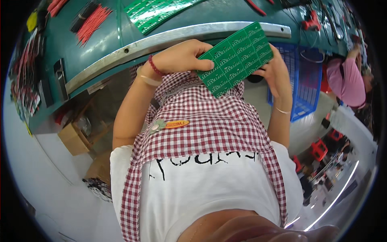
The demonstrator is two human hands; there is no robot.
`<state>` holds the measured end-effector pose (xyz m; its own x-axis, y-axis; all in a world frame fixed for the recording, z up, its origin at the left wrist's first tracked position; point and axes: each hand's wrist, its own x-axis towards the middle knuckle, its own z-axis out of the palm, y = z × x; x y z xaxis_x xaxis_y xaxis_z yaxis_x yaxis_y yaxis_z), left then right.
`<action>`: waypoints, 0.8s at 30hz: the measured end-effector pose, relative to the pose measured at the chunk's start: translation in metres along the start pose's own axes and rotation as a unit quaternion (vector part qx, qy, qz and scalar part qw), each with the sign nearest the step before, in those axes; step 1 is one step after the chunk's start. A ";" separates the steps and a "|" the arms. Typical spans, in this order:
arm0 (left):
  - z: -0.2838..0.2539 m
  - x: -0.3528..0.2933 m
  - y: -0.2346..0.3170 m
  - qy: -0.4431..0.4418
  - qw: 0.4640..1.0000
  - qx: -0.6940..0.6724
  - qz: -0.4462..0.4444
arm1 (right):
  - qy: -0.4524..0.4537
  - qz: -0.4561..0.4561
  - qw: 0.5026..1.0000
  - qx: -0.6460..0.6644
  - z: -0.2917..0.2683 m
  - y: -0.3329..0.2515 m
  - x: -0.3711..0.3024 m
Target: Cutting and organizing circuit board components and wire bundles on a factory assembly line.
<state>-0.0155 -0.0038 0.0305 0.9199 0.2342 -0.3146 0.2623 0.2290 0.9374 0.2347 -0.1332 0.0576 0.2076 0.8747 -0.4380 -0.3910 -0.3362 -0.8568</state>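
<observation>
Between my two hands is a green printed circuit board panel (236, 58), tilted, its face divided into rows of small repeated circuits. My left hand (187, 58) grips its left edge, thumb on the face and fingers mostly hidden behind. At the right edge, my right hand (276, 72) holds the panel with its fingers partly behind it. The panel is held in front of my checked apron (213, 129), just at the near side of the metal bar on the bench edge. More green circuit board panels (155, 14) lie on the bench beyond my left hand.
A metal bar (177, 38) runs along the front of the green bench (133, 44). Red and black wire bundles (92, 24) lie at the far left. To the right stand a blue crate (304, 86) and a person in pink (346, 80). A cardboard box (74, 139) sits below left.
</observation>
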 end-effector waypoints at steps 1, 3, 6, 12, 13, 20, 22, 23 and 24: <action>0.000 0.006 -0.003 -0.013 1.000 -0.001 -0.001 | 0.013 0.000 1.000 0.003 -0.006 0.006 0.003; 0.000 0.014 -0.008 -0.023 0.998 -0.029 -0.052 | 0.026 -0.005 0.998 -0.048 -0.020 0.029 0.011; 0.021 0.014 -0.019 0.084 0.980 -0.174 -0.054 | 0.108 -0.031 0.993 0.037 -0.029 0.052 0.007; 0.054 -0.001 -0.041 0.268 0.906 -0.316 -0.086 | 0.154 -0.050 0.986 0.040 -0.011 0.065 0.007; 0.054 -0.002 -0.047 0.270 0.905 -0.316 -0.090 | 0.154 -0.046 0.986 0.043 -0.009 0.065 0.007; 0.063 0.003 -0.048 0.255 0.912 -0.317 -0.060 | 0.165 -0.070 0.984 0.012 -0.017 0.065 0.009; 0.063 0.002 -0.054 0.258 0.912 -0.314 -0.063 | 0.160 -0.081 0.984 0.018 -0.018 0.065 0.008; 0.063 0.002 -0.056 0.263 0.911 -0.311 -0.064 | 0.160 -0.074 0.984 0.020 -0.017 0.065 0.007; 0.063 0.003 -0.055 0.260 0.912 -0.310 -0.064 | 0.161 -0.069 0.984 0.023 -0.016 0.065 0.007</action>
<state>-0.0093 -0.0749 -0.0130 0.5884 0.5474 -0.5952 -0.0061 0.7390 0.6736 0.2248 -0.1541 -0.0059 0.5313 0.7526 -0.3890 -0.3789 -0.1996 -0.9036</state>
